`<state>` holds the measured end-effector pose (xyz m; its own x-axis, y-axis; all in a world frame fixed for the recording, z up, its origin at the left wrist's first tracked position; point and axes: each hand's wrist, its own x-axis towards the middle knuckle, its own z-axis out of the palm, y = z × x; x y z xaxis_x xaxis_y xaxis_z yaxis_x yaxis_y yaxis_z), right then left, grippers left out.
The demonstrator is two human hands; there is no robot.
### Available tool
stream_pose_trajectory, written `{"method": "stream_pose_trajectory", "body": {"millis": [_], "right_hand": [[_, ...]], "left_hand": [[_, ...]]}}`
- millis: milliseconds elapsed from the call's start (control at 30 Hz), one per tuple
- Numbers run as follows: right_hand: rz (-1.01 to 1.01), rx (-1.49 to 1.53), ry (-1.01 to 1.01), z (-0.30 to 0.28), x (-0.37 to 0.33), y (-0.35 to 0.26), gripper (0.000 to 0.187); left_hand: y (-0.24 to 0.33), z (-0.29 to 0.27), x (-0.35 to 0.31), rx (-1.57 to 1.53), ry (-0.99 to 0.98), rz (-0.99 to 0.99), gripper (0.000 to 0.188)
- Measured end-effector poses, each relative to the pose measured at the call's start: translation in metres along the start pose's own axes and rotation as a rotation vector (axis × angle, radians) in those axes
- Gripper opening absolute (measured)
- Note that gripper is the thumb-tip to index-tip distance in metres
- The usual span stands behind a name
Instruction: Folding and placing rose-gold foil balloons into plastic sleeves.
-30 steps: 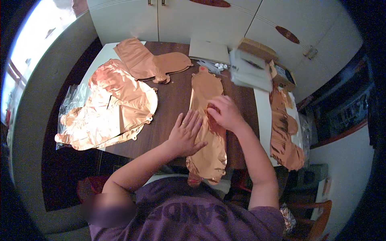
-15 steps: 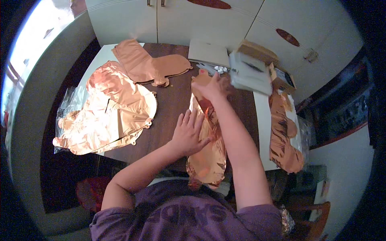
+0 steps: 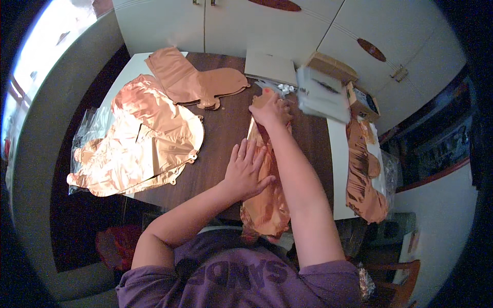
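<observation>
A flat, copper-coloured foil balloon (image 3: 265, 205) lies lengthwise in front of me, creased and shiny, its near end over the table's front edge. My left hand (image 3: 247, 168) rests flat on its middle with the fingers stretched out. At the far end my right hand (image 3: 272, 111) has its thumb and fingers curled around the foil from both sides. That hand and forearm cover part of the balloon. To the left, more flat copper foil balloons (image 3: 169, 138) lie in a pile. Behind them is another folded foil balloon (image 3: 200, 82).
The brown table (image 3: 218, 133) has white side edges. At the back stand a white flat box (image 3: 269, 66), a stack of clear plastic bags (image 3: 321, 92) and a small open carton (image 3: 362, 101). A folded copper foil piece (image 3: 359, 169) lies along the right edge. White cabinets rise behind.
My right hand's fingers have closed around the balloon's far end. The foil looks more bunched and narrower. My left hand stays flat on it, nearly in place.
</observation>
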<state>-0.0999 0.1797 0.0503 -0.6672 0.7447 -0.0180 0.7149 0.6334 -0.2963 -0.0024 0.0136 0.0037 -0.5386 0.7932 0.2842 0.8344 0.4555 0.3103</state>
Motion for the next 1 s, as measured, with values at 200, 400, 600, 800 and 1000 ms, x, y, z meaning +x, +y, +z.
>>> {"method": "stream_pose_trajectory", "body": {"millis": [200, 400, 600, 800, 1000], "right_hand": [[-0.176, 0.16, -0.043, -0.032, -0.012, 0.018, 0.087], [-0.521, 0.143, 0.068, -0.032, -0.069, 0.105, 0.052], [-0.653, 0.051, 0.035, -0.02, -0.105, 0.154, 0.055], [-0.708, 0.016, 0.005, -0.011, -0.108, 0.163, 0.056], [-0.725, -0.039, -0.006, -0.014, -0.108, 0.161, 0.057]], "left_hand": [[0.001, 0.005, -0.001, 0.046, -0.003, 0.002, 0.085], [0.001, 0.004, -0.003, 0.029, 0.019, 0.021, 0.084], [0.002, -0.003, -0.001, 0.01, 0.033, 0.026, 0.086], [0.005, 0.001, -0.001, 0.089, -0.02, 0.055, 0.086], [0.005, 0.004, -0.003, 0.113, -0.003, 0.05, 0.086]]}}
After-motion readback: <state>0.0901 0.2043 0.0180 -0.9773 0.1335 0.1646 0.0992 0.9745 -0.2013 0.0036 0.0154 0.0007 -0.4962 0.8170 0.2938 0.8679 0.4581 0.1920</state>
